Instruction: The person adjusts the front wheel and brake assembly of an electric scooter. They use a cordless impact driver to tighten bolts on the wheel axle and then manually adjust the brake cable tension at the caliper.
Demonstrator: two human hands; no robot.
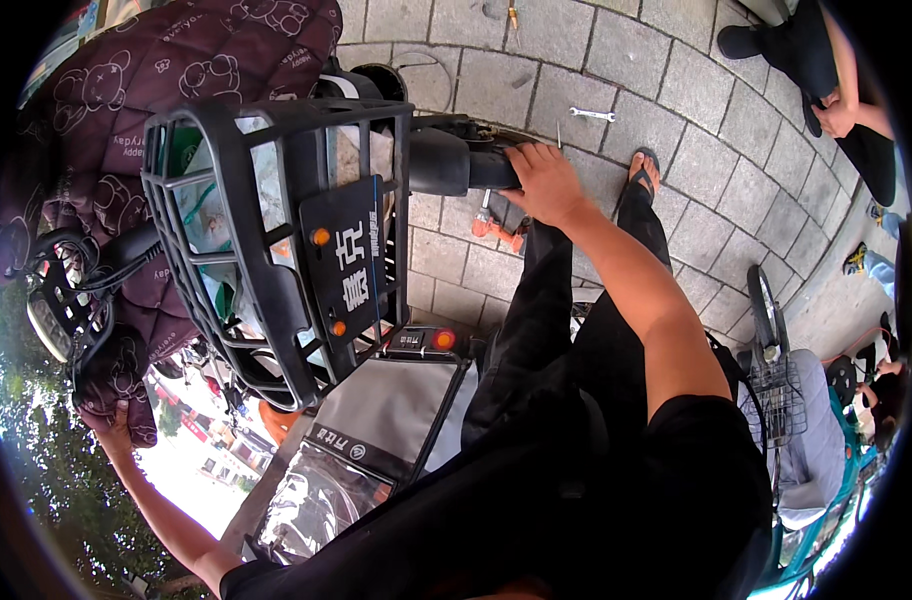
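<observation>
At the left, my left hand [118,432] is closed round a handlebar end wrapped in a maroon quilted cover [131,385]; the thumb shows, and most fingers are hidden. My right hand [548,188] lies over the end of a black tyre or fender [491,170], fingers bent over it. Between my hands is a black front basket [401,210] with clear and green plastic inside. A dark plate [344,270] with orange round reflectors is fixed to it. A headlamp [54,322] sits near the handlebar.
On the paving lie a wrench [592,115], a red power tool [496,232] and a yellow-handled screwdriver [513,18]. A grey bag-like cover [386,400] and red light [443,340] are below the basket. Another bike [776,400] stands right; a person's hands [836,115] show upper right.
</observation>
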